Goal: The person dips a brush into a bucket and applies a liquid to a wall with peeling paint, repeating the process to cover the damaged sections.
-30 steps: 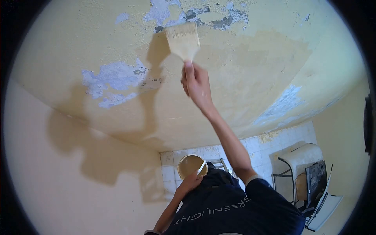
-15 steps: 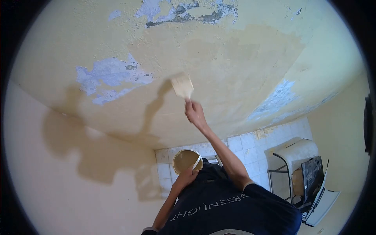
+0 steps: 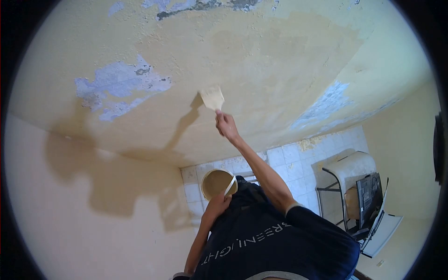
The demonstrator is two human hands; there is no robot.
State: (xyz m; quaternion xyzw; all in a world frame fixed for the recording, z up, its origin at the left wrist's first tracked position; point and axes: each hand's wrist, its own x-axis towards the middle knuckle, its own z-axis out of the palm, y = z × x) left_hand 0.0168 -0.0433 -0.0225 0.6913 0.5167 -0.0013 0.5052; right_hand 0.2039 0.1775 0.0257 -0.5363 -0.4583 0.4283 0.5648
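Note:
My right hand (image 3: 226,125) is closed around the handle of a wide, pale brush (image 3: 212,97), whose bristles are at the yellowish wall (image 3: 261,74). The brush casts a shadow just to its left. Low in the view, my left hand (image 3: 218,205) is closed on the white handle (image 3: 230,185) of a round bucket (image 3: 215,183) with tan liquid inside. Left of the brush, a peeled patch (image 3: 116,84) shows whitish-purple. Another peeled strip (image 3: 200,5) with grey spots runs along the top edge.
White floor tiles (image 3: 294,175) lie below the wall. At the right stand a metal-framed chair (image 3: 347,163), a dark flat panel (image 3: 369,196) and a cardboard piece (image 3: 352,203). Another peeled patch (image 3: 322,107) is on the wall's right part. Part of a ladder (image 3: 249,178) shows beside the bucket.
The brush in my right hand has come down the wall from the peeled strip at the top. My left hand still holds the bucket. The whole view has shifted slightly.

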